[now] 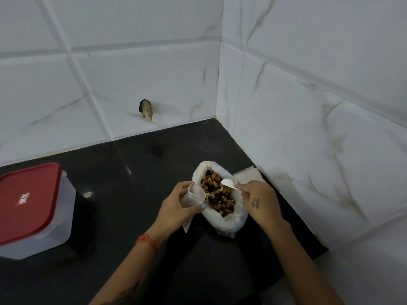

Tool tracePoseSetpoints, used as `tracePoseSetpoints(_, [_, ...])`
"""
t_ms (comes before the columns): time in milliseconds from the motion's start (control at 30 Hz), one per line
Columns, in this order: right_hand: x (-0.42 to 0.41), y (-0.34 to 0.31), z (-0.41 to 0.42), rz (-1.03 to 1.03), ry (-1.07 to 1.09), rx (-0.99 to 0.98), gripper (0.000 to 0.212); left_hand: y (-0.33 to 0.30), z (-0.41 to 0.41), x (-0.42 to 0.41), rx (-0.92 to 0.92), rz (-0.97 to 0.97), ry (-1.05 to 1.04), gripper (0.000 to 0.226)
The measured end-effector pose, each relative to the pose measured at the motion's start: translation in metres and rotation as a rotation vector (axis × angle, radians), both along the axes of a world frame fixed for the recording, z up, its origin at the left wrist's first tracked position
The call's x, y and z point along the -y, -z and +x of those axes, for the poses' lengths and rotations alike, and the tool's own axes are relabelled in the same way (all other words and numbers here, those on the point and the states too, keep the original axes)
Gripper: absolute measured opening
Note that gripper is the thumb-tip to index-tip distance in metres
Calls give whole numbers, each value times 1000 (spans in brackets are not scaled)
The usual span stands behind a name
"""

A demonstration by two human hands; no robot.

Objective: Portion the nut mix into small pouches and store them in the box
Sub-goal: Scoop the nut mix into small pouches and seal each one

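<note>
Left hand [176, 205] fingers curl round clear pouch [195, 195] | right hand [256, 199] pinches white spoon [229, 183] over nut bag [220, 194] | risk: floppy pouch mouth (barely open) may spill nuts; box [33, 208] lidded

No readable text; label [23, 199] on box lid [28, 203] illegible.

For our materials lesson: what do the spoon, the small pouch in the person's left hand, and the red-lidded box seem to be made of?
Spoon: seemingly white plastic, smooth and matt, thin bowl.
Small pouch: clear, thin plastic film; the fingers show through and it creases.
Box: probably rigid plastic, with a frosted translucent body and an opaque red lid with a slight sheen.
</note>
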State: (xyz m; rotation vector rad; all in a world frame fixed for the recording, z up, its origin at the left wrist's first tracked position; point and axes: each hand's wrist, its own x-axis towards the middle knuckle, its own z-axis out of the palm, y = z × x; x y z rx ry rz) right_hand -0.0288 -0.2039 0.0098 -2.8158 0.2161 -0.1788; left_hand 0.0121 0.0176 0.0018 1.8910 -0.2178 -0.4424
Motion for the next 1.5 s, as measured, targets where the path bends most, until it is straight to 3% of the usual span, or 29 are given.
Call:
tracePoseSetpoints(67, [-6, 1, 5, -32, -26, -110, 35, 2, 1, 1, 8, 14, 2, 61])
tracePoseSetpoints(167, [-12, 3, 7, -53, -27, -100, 32, 4, 2, 3, 2, 28, 8, 61])
tracePoseSetpoints(367, [-6, -9, 15, 112, 4, -119, 29, 2, 1, 6, -22, 15, 31, 61])
tracePoseSetpoints(567, [10, -11, 19, 582, 184, -177, 20, 4, 1, 8, -26, 7, 32, 62])
tracePoseSetpoints(633, [13, -11, 18, 628, 199, -168, 17, 4, 2, 9, -28, 14, 32, 63])
tracePoseSetpoints(700, [12, -8, 17, 479, 129, -147, 18, 4, 3, 9, -26, 16, 38, 64])
tracePoseSetpoints(800, [1, -6, 13, 80, -15, -45, 24, 5, 2, 9, -26, 11, 40, 62])
tracePoseSetpoints(967, [-7, -13, 8, -122, -68, -75, 31, 4, 2, 9, -29, 9, 40, 62])
tracePoseSetpoints(1033, [-7, -17, 9, -50, -52, -119, 28, 3, 1, 10, -24, 2, 44, 61])
tracePoseSetpoints(1200, [-1, -18, 22, 489, 152, -261, 16, 1, -1, 11, -21, -4, 41, 60])
tracePoseSetpoints(1333, [12, -15, 21, 793, 235, -289, 11, 1, -1, 11, -25, -2, 45, 58])
tracePoseSetpoints(1400, [14, -14, 19, 858, 254, -299, 11, 2, 0, 11, -23, 8, 43, 58])
tracePoseSetpoints(1500, [4, -10, 18, 693, 225, -270, 13, 3, 1, 12, -21, 19, 44, 59])
